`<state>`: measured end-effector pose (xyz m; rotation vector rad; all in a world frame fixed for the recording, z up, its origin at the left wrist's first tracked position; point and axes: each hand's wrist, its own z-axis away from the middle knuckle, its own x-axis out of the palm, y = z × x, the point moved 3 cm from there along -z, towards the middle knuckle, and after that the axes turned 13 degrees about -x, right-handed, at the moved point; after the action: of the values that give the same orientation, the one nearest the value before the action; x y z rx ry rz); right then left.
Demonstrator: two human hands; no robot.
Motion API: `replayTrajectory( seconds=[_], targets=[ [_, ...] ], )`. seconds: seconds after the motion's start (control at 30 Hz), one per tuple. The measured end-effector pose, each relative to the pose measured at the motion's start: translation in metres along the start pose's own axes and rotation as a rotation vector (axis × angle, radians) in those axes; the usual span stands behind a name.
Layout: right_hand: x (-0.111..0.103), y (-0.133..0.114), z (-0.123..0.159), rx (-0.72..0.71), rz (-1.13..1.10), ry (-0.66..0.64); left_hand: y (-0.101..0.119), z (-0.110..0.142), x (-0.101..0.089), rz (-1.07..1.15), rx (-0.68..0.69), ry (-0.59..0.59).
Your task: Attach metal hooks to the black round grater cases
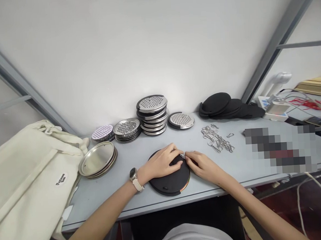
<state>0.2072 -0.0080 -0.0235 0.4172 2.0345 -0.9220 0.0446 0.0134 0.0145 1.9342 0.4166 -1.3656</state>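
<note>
A round black cover [169, 179] lies flat on the grey table [114, 206], with a copper-coloured edge showing at its lower right. My left hand [160, 162] presses on top of it and grips it, a watch [133, 176] on that wrist. My right hand [201, 164] rests at the cover's right side. Its fingertips pinch a small metal clip [182, 156] at the cover's upper edge, close to my left fingers. Most of the clip is hidden by my fingers.
Stacks of perforated round metal graters [152, 115] stand behind my hands. Black round covers [225, 107] lie at back right, beside a tangle of metal clips [216, 140]. Plain metal discs [97, 160] and a cream canvas bag [30, 171] are at left. A blurred patch hides the table's right part.
</note>
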Motion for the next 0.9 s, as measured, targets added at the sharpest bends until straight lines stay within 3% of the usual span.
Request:
replayTrajectory(
  seconds=[0.43,0.67,0.9],
  targets=[
    [-0.0004,0.0022,0.0015,-0.006,-0.06,0.021,-0.0005,-0.0014,-0.0013,0.051,0.02,0.036],
    [-0.0007,0.0031,0.0016,-0.019,-0.022,0.024,-0.0014,-0.0032,0.0017,0.087,0.026,-0.044],
    [-0.0012,0.0012,0.0009,-0.026,-0.045,0.029,-0.0017,-0.0026,0.0013,0.038,-0.006,-0.036]
  ],
)
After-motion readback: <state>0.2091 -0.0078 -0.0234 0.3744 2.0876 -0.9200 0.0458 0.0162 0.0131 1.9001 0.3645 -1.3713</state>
